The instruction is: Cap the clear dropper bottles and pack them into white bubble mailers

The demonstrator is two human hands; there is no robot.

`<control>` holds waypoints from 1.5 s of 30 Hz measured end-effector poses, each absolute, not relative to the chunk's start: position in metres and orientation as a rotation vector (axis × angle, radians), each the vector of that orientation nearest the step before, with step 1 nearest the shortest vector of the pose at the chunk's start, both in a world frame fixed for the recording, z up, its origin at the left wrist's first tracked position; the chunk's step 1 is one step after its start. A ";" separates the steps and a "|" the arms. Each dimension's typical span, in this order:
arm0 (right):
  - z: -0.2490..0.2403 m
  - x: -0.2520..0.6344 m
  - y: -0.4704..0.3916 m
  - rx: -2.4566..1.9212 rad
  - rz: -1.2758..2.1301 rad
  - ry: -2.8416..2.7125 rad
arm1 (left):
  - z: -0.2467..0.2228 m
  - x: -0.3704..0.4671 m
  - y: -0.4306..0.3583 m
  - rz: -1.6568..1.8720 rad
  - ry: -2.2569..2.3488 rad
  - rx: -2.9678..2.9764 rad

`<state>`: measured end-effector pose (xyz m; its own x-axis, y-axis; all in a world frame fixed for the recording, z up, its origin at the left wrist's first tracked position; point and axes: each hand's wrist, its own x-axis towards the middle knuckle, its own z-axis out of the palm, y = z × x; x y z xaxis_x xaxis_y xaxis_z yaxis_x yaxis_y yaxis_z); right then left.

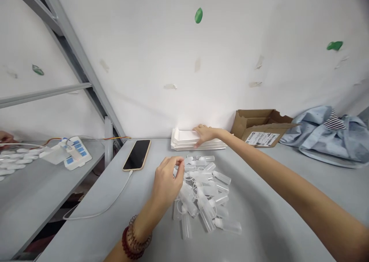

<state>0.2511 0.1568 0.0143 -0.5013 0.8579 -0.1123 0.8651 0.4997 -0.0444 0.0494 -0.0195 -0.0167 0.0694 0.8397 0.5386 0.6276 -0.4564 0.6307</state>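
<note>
A loose pile of small clear plastic bottles (206, 204) with looped caps lies on the grey table. My left hand (168, 177) hovers at the pile's left edge, its fingers curled toward the thumb; whatever may be between them is hidden. Behind the pile, against the wall, sits a stack of flat white paper boxes or trays (184, 143). Reaching across from the right, my right hand (206, 134) rests on this stack with fingers and thumb spread apart, touching its upper part.
A phone (137, 155) on a white charging cable (100, 215) lies to the left. An open cardboard box (261, 129) and light-blue fabric (325, 135) are at the right. Across a gap, another table holds a power strip (76, 153); another person's hand (6, 139) shows there.
</note>
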 end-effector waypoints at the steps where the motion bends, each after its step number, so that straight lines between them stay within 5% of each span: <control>1: 0.015 0.252 0.156 1.525 -0.122 2.656 | -0.017 0.049 -0.020 1.331 1.487 2.098; 13: 0.008 0.265 0.070 1.528 0.566 2.867 | -0.002 0.049 -0.013 1.302 1.450 1.609; 23: -0.023 0.298 -0.030 1.490 1.301 2.957 | 0.043 0.088 -0.020 0.915 0.780 1.289; 28: -0.021 0.302 -0.033 1.565 1.244 2.973 | 0.046 0.093 -0.024 0.850 0.811 1.370; 35: -0.014 0.307 -0.045 1.479 0.614 3.153 | 0.022 0.095 -0.017 0.754 0.803 1.205; 45: -0.015 0.294 -0.057 1.287 0.561 3.279 | 0.019 0.106 -0.033 0.708 1.067 1.431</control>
